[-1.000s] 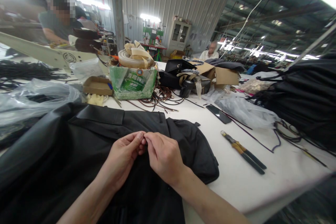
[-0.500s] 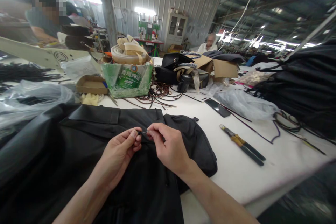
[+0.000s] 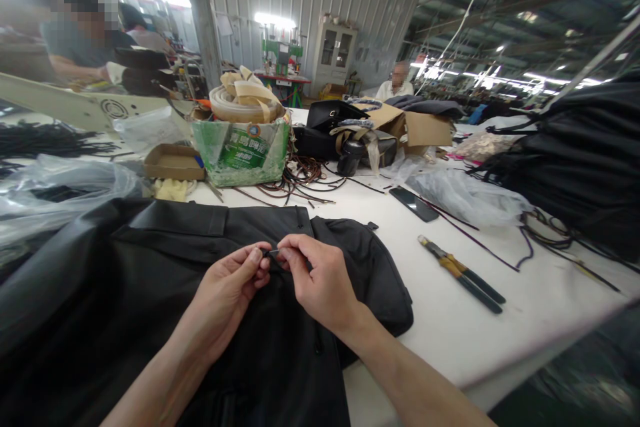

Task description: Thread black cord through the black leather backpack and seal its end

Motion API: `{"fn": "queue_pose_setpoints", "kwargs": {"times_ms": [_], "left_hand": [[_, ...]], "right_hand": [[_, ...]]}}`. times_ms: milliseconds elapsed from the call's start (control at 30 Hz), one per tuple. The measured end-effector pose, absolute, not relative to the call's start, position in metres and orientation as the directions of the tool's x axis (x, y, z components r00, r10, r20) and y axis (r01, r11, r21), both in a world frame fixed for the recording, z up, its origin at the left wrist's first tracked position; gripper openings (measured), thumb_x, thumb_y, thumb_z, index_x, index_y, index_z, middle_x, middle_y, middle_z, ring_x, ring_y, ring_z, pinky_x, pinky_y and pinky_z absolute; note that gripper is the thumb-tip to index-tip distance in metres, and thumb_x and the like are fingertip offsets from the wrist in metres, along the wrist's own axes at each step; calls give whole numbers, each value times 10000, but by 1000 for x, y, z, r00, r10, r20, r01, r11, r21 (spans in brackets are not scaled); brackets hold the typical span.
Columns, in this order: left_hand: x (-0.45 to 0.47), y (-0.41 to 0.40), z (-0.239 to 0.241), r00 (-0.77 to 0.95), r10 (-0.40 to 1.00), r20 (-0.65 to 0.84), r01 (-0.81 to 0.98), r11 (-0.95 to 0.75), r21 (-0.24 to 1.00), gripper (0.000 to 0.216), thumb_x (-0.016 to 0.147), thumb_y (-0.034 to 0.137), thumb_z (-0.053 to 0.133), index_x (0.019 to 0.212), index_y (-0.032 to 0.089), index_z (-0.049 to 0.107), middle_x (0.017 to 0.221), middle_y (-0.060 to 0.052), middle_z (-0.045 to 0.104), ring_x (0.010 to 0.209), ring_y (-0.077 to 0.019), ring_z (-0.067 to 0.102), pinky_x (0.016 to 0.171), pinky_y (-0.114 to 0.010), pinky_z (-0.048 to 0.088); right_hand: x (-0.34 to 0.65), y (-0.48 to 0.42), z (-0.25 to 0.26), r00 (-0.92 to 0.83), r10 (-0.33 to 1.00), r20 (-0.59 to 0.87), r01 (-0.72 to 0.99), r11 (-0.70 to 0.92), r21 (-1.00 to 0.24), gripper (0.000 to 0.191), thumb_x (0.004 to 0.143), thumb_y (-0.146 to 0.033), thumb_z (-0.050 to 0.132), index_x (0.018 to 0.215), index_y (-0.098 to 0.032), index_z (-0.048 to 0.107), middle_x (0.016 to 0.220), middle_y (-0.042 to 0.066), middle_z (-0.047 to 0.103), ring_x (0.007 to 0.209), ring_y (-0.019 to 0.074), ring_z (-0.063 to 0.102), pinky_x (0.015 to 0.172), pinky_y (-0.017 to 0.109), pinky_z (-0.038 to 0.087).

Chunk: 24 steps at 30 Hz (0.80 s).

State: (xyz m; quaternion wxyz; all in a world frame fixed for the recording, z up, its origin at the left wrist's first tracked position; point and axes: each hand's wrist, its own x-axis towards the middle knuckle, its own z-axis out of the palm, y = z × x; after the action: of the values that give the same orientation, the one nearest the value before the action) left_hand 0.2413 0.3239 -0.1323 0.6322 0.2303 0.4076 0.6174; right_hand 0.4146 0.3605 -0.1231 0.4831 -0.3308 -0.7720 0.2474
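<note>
A large black leather-like bag (image 3: 165, 293) lies spread over the near left of the white table, its rounded end to the right. Above its middle, my left hand (image 3: 235, 280) pinches a small black piece (image 3: 267, 253) between thumb and fingers; what kind of piece it is cannot be made out. My right hand (image 3: 317, 277), also closed, holds a thin needle-like metal pin (image 3: 274, 251) by its end. The pin reaches across to the black piece and seems to touch it. Both hands hover close over the bag's surface.
Yellow-and-black handled pliers (image 3: 461, 273) and a phone (image 3: 413, 204) lie to the right. Behind are a green carton (image 3: 240, 153) with rolled strapping, brown cords (image 3: 305, 173), plastic bags (image 3: 470, 197) and a cardboard tray (image 3: 175, 161). Black bags (image 3: 580, 167) are stacked at far right. Two people sit beyond.
My right hand has moved slightly left toward my left hand, so less of the pin shows between them. My left hand stays almost still.
</note>
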Motion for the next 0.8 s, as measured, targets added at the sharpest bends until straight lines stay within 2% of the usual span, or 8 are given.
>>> {"fn": "queue_pose_setpoints", "kwargs": {"times_ms": [233, 600, 700, 800], "left_hand": [[241, 324, -135, -95, 968, -232, -582, 135, 802, 551, 617, 422, 1108, 990, 92, 873, 859, -81, 725, 775, -120, 601, 670, -167, 566], [241, 323, -140, -89, 974, -207, -541, 127, 831, 523, 663, 463, 1081, 991, 109, 880, 891, -87, 754, 780, -119, 615, 701, -177, 559], [241, 323, -141, -87, 974, -207, -535, 130, 835, 543, 661, 481, 1079, 1000, 106, 880, 877, -81, 748, 780, -120, 610, 706, -184, 553], [241, 324, -141, -87, 972, -219, -537, 140, 832, 571, 649, 504, 1081, 1008, 108, 882, 866, -73, 739, 773, -117, 598, 706, -186, 549]], "right_hand": [[414, 361, -121, -360, 748, 557, 255, 653, -713, 198, 1083, -138, 552, 1005, -208, 720, 877, 18, 746, 720, 138, 722, 708, 234, 557], [413, 358, -122, -402, 769, 498, 239, 613, -753, 215, 1104, -160, 533, 987, -210, 707, 888, 20, 737, 753, 150, 715, 729, 250, 568], [410, 356, -125, -382, 747, 544, 249, 650, -717, 206, 1102, -156, 531, 999, -207, 702, 894, 28, 745, 758, 155, 719, 733, 259, 573], [406, 354, -129, -349, 688, 636, 288, 725, -626, 198, 1103, -140, 521, 1058, -198, 705, 944, 59, 770, 814, 178, 745, 773, 282, 592]]}}
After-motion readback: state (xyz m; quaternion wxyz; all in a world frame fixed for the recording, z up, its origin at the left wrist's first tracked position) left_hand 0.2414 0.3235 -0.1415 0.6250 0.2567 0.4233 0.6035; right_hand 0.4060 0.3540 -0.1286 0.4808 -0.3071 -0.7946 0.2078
